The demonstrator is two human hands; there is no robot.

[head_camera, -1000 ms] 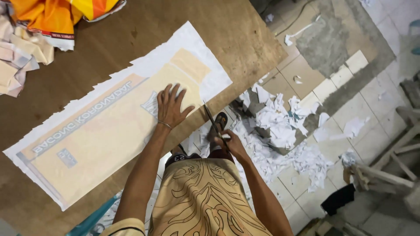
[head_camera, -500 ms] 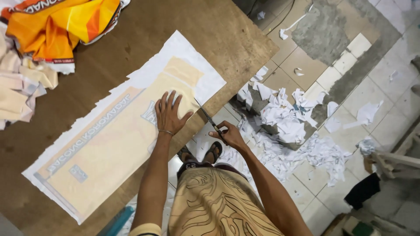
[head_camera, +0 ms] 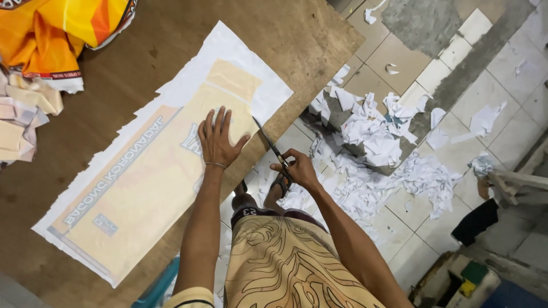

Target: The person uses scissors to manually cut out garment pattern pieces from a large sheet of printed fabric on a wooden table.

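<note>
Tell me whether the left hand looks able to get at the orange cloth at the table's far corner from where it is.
Probably yes: the left hand lies flat on the printed sheet, and only bare table separates it from the orange cloth.

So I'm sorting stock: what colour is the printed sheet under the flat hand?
Pale cream-yellow with a white border, the printed sheet under the left hand; head view.

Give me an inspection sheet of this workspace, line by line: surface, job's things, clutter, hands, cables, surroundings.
Surface: brown wooden table, worn and stained.
Job's things: long printed paper sheet, cream panel with white border, lying flat; scissors at its near edge.
Clutter: orange and yellow cloth at the far corner; pale folded fabric pieces beside it.
Hands: left hand pressed flat on the sheet; right hand holds the scissors.
Cables: nothing seen.
Surroundings: tiled floor strewn with white paper scraps.
</note>
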